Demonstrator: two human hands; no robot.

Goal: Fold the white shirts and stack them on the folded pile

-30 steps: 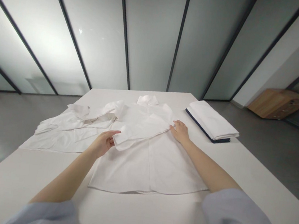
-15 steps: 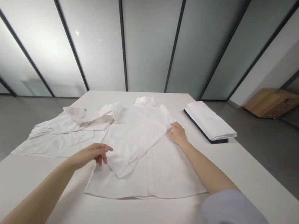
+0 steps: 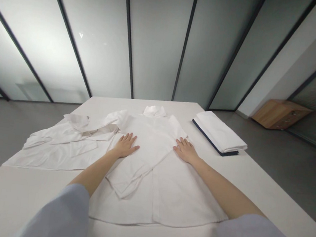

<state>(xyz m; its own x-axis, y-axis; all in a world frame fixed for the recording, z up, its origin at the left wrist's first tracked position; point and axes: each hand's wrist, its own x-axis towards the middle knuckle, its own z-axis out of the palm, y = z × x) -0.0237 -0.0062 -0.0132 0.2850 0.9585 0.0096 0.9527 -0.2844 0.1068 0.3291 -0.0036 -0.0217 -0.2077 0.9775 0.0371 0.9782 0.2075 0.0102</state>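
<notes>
A white shirt lies spread on the table, its collar at the far end and its hem toward me. One sleeve is folded diagonally across the shirt's body, the cuff pointing to the lower left. Flat on the left part of the shirt rests my left hand, fingers spread. My right hand lies palm down at the shirt's right edge near the shoulder, with its fingers stretched out too. Neither hand grips the cloth.
To the left, a second white garment lies loosely crumpled beside the shirt. A folded white stack with a dark layer beneath sits on the right of the white table. A wooden cabinet stands on the floor beyond, near frosted glass panels.
My left hand has moved forward from near the folded cuff and flattened onto the shirt. My right hand stays at about the same spot, its fingers flatter.
</notes>
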